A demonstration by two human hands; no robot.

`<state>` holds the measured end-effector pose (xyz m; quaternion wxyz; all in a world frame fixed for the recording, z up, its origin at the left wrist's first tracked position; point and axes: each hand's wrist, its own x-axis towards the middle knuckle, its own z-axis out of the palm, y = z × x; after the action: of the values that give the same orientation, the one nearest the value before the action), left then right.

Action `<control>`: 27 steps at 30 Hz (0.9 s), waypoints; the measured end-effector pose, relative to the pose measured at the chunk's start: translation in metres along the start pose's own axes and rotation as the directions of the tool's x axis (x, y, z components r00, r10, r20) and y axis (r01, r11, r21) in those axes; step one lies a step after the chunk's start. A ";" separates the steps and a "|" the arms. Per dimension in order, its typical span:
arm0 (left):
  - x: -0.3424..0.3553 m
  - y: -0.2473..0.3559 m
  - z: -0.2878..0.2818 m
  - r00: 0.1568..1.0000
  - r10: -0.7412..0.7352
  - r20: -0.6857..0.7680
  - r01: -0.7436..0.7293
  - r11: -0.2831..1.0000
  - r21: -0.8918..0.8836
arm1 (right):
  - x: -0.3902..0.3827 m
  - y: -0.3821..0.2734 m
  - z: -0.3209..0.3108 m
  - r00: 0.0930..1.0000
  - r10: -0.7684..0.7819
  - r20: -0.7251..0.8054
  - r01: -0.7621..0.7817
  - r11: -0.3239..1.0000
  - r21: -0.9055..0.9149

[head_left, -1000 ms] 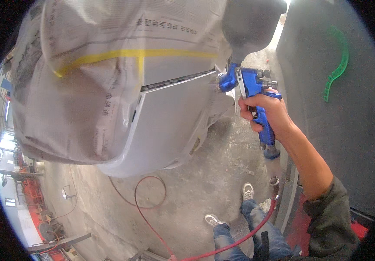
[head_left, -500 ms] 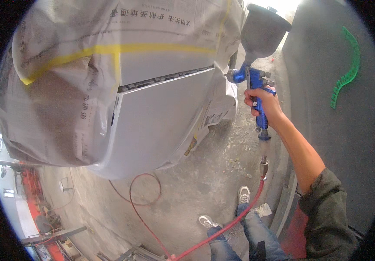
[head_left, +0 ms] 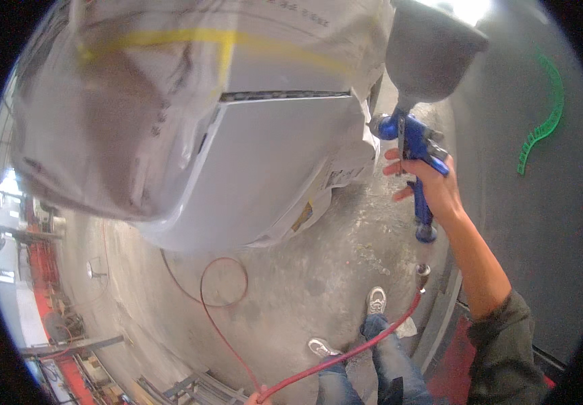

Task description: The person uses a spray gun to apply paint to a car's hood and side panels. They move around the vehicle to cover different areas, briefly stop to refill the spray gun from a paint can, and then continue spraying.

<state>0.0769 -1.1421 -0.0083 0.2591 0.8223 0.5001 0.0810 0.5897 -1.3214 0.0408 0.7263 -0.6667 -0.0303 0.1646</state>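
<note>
Presently, the right hand (head_left: 437, 189) grips a blue spray gun (head_left: 412, 138) by its handle, thumb side toward the dark grey panel (head_left: 501, 229); the fingers are curled loosely around the front of the grip and its trigger lever, slightly apart from one another. The gun is held clear of the concrete floor (head_left: 325, 260), its nozzle near the upper right corner of a white panel (head_left: 271, 152) and facing left; whether it touches the masking there cannot be told. A grey cup (head_left: 433, 57) sits atop the gun.

Below the handle, a metal fitting (head_left: 422, 273) joins a red hose (head_left: 345, 352), which curves to the left hand (head_left: 254, 398), mostly cut off at the lower edge; its finger state cannot be determined. Further hose lies looped on the floor beneath the white panel's lower edge.

Printed masking sheet (head_left: 89, 135) borders the white panel's left side; yellow tape (head_left: 226, 61) runs above its upper edge. A green curved strip (head_left: 553, 118) is noted on the dark grey panel.
</note>
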 end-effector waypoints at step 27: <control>-0.022 -0.128 -0.024 0.961 -0.136 0.241 0.192 0.955 -0.227 | -0.106 -0.025 0.100 0.967 0.011 0.253 0.012 0.996 -0.088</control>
<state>-0.0435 -1.1062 -0.0497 0.4202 0.7427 0.5206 0.0284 0.4686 -1.2569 0.0942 0.6862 -0.6719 -0.1301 0.2466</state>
